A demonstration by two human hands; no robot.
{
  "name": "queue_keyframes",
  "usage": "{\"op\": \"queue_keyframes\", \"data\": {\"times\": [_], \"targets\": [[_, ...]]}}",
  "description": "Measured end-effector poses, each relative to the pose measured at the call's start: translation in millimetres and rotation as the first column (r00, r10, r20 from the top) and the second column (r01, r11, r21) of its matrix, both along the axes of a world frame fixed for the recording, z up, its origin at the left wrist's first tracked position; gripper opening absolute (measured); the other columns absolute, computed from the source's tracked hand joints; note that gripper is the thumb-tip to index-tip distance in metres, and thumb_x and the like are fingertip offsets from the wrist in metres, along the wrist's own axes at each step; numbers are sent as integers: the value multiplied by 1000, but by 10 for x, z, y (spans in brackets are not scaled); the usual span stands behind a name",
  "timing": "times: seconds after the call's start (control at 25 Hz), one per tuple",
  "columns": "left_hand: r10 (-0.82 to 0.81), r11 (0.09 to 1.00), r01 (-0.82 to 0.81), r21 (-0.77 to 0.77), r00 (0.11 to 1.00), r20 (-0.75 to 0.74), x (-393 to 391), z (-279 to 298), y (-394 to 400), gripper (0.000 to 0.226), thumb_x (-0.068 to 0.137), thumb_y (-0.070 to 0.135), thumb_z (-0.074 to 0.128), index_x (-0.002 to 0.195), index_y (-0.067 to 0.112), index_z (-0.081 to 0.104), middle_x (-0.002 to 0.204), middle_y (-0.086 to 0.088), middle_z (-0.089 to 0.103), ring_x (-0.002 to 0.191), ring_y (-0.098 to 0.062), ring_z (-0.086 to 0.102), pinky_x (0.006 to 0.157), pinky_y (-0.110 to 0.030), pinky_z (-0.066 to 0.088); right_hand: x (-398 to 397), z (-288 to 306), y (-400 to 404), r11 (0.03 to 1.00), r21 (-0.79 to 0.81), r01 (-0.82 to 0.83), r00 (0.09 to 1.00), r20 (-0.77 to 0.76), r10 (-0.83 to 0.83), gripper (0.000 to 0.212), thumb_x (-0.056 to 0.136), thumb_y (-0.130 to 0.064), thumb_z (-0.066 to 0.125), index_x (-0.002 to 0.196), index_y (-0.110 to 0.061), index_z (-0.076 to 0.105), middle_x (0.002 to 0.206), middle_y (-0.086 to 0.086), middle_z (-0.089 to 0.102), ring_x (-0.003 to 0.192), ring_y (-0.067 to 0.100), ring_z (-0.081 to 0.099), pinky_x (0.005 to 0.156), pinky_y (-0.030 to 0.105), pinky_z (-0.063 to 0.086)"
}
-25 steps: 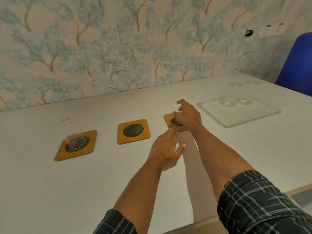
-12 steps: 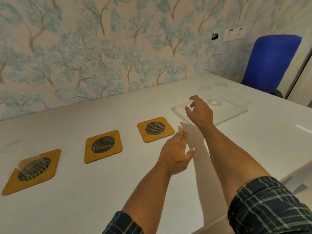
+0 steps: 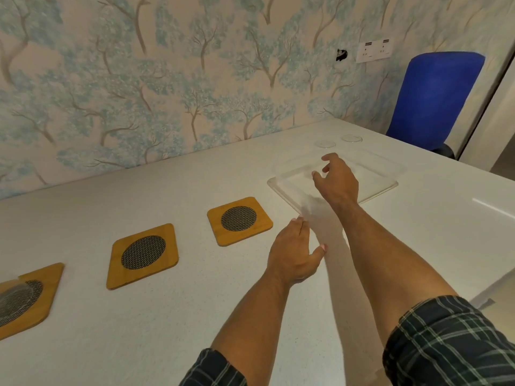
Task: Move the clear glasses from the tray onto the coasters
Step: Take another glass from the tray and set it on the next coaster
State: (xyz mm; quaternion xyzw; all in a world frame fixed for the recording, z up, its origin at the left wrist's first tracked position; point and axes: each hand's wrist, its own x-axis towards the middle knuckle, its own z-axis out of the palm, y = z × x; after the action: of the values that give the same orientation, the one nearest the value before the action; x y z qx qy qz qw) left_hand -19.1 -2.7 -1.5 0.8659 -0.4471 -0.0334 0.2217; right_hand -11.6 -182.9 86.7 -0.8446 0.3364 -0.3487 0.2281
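A clear tray [image 3: 386, 187] lies on the white table at the right. Two clear glasses stand in it, and their rims show at the back: one on the left [image 3: 325, 143], one on the right [image 3: 351, 138]. My right hand [image 3: 335, 183] is over the tray with fingers spread, curled beside the lower part of the left glass; I cannot tell if it touches. My left hand [image 3: 295, 254] hovers above the table near the tray's front corner and holds nothing. Three wooden coasters with mesh centres lie in a row: right [image 3: 239, 221], middle [image 3: 143, 254], left [image 3: 25, 299]. A clear glass [image 3: 12, 292] stands on the left coaster.
A blue chair [image 3: 434, 98] stands behind the table's far right corner. A wall socket [image 3: 374, 50] sits on the tree-patterned wallpaper. The table's right edge runs close past the tray.
My right hand has left the right coaster and travelled right, over the tray. The view has swung right, so the coasters sit further left. My left hand has barely moved.
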Motion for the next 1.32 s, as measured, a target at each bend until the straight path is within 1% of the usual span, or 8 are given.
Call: {"op": "queue_keyframes", "data": {"times": [0.24, 0.44, 0.56, 0.68, 0.8, 0.96, 1.12, 1.32], "targets": [[-24, 997, 16, 76, 995, 100, 61, -53, -37, 86, 99, 68, 28, 163, 13, 13, 172, -5, 11, 158, -21, 7, 126, -39, 2, 208, 142, -279, 998, 30, 64, 981, -184, -57, 71, 85, -38, 76, 144, -16, 43, 136, 13, 50, 122, 32, 54, 90, 41, 50], [-25, 996, 10, 90, 985, 168, 79, -83, -55, 85, 98, 67, 27, 162, 13, 18, 171, -6, 17, 157, -23, 12, 127, -43, 8, 453, 238, -405, 999, 21, 33, 962, -272, -26, 89, 88, -36, 74, 158, -25, 20, 154, 15, 30, 136, 36, 38, 97, 46, 47], [-29, 995, 12, 96, 983, 181, 93, -97, -61, 86, 97, 69, 25, 162, 13, 18, 171, -6, 17, 157, -23, 12, 127, -43, 8, 570, 295, -494, 1000, 21, -1, 934, -356, 8, 93, 90, -34, 71, 161, -27, 12, 163, 14, 18, 143, 38, 30, 104, 49, 43], [-31, 992, 8, 123, 982, 189, 110, -101, -69, 86, 98, 70, 23, 163, 14, 16, 171, -5, 15, 158, -22, 10, 127, -43, 7, 622, 276, -542, 999, 36, -20, 895, -444, 34, 89, 91, -37, 70, 161, -25, 16, 167, 13, 10, 146, 40, 26, 108, 51, 39], [-30, 990, 4, 138, 983, 183, 104, -91, -77, 87, 97, 71, 22, 163, 14, 15, 172, -5, 13, 158, -22, 9, 127, -43, 7, 595, 217, -546, 999, -49, -15, 884, -468, -10, 80, 92, -35, 71, 158, -23, 28, 164, 13, 18, 142, 39, 33, 105, 51, 42], [-25, 988, -4, 155, 983, 180, 100, -92, -77, 87, 97, 71, 20, 163, 14, 13, 172, -4, 12, 158, -22, 7, 127, -44, 6, 530, 182, -518, 970, -242, -12, 925, -371, -81, 56, 93, -28, 71, 141, -11, 49, 148, 21, 39, 125, 41, 49, 94, 50, 50], [-22, 988, -6, 154, 983, 181, 101, -81, -73, 86, 98, 70, 21, 163, 15, 13, 172, -4, 12, 158, -21, 8, 127, -44, 7, 516, 269, -463, 947, -319, -38, 938, -337, -76, 50, 91, -27, 74, 127, -2, 52, 127, 22, 57, 111, 41, 59, 86, 49, 53], [-23, 987, -7, 162, 984, 179, 87, -64, -73, 85, 99, 70, 23, 163, 15, 13, 172, -4, 12, 158, -22, 8, 127, -45, 7, 499, 273, -454, 956, -294, -17, 934, -346, -90, 59, 91, -24, 74, 139, -7, 46, 140, 22, 39, 122, 40, 46, 86, 47, 52]]}}
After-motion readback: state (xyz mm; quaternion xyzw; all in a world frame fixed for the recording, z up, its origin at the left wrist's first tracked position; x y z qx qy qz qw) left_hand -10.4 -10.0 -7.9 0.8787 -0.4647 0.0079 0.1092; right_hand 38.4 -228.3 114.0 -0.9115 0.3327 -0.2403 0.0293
